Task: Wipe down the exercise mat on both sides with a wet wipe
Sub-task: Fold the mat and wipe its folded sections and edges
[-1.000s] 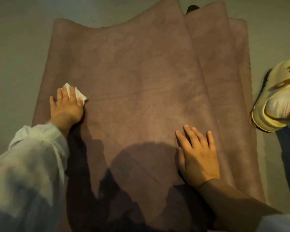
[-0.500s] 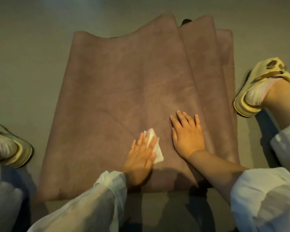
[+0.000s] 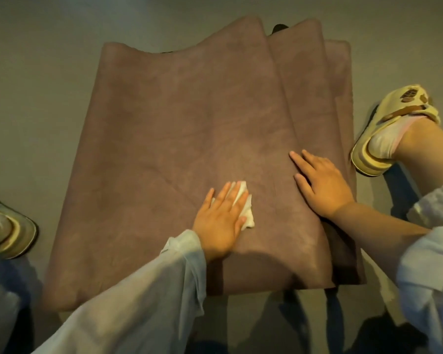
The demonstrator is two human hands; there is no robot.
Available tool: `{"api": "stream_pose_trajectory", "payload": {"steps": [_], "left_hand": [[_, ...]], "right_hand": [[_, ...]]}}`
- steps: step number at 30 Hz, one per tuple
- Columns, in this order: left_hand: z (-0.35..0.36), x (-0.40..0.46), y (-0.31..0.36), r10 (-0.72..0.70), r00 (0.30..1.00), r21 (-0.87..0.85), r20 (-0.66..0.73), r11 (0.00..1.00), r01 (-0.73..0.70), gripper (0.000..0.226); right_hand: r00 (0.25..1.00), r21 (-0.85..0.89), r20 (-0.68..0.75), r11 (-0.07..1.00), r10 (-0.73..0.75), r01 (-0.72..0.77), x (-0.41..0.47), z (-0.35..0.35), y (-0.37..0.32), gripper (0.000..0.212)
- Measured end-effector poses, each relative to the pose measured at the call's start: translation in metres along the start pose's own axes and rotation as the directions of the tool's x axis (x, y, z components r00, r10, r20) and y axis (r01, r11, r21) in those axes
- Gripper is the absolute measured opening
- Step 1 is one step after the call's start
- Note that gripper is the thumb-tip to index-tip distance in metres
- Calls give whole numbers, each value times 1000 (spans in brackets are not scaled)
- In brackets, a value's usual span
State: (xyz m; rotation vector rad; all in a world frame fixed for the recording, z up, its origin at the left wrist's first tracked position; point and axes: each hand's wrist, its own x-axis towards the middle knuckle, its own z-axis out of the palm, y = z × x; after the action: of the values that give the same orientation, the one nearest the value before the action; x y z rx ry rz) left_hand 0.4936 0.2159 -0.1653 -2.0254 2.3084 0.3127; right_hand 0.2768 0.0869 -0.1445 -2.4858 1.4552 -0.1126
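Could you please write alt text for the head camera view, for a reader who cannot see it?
A person's left hand presses a crumpled white wet wipe flat onto a folded mauve exercise mat on a grey floor, while the right hand rests flat on the mat beside it. Cream slip-on shoes stand on either side of the mat.

**Head view: both hands flat on mat**

Left hand (image 3: 221, 221) presses white wet wipe (image 3: 244, 209) onto brown exercise mat (image 3: 179, 129), fingers straight. Right hand (image 3: 322, 187) lies flat just beside it, near folded right-hand layers. Yellow sandals (image 3: 389, 129) on grey floor (image 3: 36, 85) flank the mat
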Motion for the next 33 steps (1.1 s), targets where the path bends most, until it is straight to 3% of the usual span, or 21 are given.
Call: {"api": "stream_pose_trajectory", "payload": {"steps": [6, 23, 25, 28, 33], "left_hand": [[-15, 83, -35, -148, 989, -75, 13, 986, 148, 55], [-54, 277, -129, -430, 901, -256, 57, 866, 430, 55], [-55, 270, -122, -352, 935, -211, 35, 912, 352, 55], [-50, 241, -101, -107, 994, -159, 29, 981, 111, 54], [-38, 155, -72, 216, 970, -130, 107, 971, -202, 55]], "right_hand": [[998, -193, 49, 980, 50, -40, 1, 16, 5, 61], [998, -97, -51, 995, -31, 26, 4, 23, 13, 52], [998, -92, -50, 995, -32, 27, 4, 22, 13, 52], [1000, -83, -31, 997, -1, -1, 4, 20, 11, 53], [999, -84, -32, 996, 5, -7, 2, 19, 8, 56]]}}
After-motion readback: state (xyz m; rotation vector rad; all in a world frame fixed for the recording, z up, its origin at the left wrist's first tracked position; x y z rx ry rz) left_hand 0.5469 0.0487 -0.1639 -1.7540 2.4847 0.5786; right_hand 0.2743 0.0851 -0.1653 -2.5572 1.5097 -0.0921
